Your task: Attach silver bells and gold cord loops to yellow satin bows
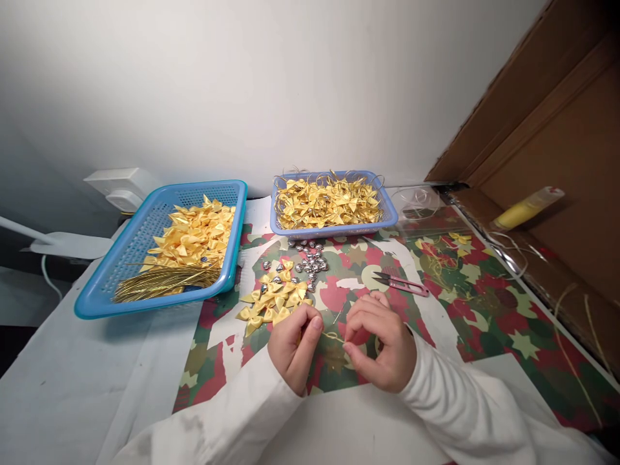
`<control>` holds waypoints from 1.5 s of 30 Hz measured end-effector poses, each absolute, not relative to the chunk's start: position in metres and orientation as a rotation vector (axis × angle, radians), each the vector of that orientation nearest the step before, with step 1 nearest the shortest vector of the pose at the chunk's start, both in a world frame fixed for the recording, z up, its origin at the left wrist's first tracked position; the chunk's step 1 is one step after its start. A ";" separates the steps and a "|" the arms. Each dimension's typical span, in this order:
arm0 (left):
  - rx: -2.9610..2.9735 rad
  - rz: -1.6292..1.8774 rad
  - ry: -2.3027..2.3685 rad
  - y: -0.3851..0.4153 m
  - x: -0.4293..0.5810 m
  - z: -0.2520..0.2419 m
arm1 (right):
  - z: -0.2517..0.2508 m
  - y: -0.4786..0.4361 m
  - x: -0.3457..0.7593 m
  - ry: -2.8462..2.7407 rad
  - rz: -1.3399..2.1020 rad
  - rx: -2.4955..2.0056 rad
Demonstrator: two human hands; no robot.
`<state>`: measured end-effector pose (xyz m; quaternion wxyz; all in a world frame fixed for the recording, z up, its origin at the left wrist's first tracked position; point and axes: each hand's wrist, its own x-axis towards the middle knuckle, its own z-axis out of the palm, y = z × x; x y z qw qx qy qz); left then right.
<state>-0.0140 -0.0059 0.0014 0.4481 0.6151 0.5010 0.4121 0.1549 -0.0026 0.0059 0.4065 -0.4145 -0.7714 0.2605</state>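
Note:
My left hand point(293, 345) and my right hand point(380, 342) meet low over the patterned mat point(475, 310), both pinched on a thin gold cord point(333, 336) stretched between them. Just beyond my left hand lies a small pile of yellow satin bows point(274, 300). Loose silver beads point(310, 258) are scattered behind that pile. Pink thread snips point(402, 283) lie just beyond my right hand. Both sleeves are white.
A large blue basket point(135, 245) at left holds yellow bows and a bundle of gold cords point(165, 279). A smaller blue basket point(387, 213) at the back holds bows with cords attached. A yellow tube point(527, 208) rests on the brown ledge at right. A white wall stands behind.

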 end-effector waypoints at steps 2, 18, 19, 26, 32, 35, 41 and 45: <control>1.533 1.007 1.243 -0.006 -0.014 0.002 | 0.007 -0.003 0.156 -1.919 0.681 -1.050; 1.462 1.022 1.149 -0.008 -0.013 -0.002 | -0.003 -0.007 0.142 -1.815 0.830 -1.114; 1.448 1.033 1.141 -0.008 -0.013 -0.002 | -0.003 -0.007 0.141 -1.800 0.838 -1.121; 1.392 1.089 1.118 -0.008 -0.012 -0.003 | 0.002 -0.009 0.141 -1.712 1.078 -1.193; 1.319 1.146 1.153 -0.006 -0.011 -0.004 | 0.002 -0.006 0.144 -1.502 1.577 -0.980; 1.306 1.171 1.160 -0.006 -0.011 -0.004 | 0.001 -0.005 0.145 -1.387 1.725 -0.886; 1.289 1.172 1.172 -0.005 -0.011 -0.005 | 0.000 -0.005 0.146 -1.385 1.748 -0.893; 1.271 1.162 1.166 -0.006 -0.011 -0.004 | -0.003 -0.006 0.144 -1.497 1.584 -1.034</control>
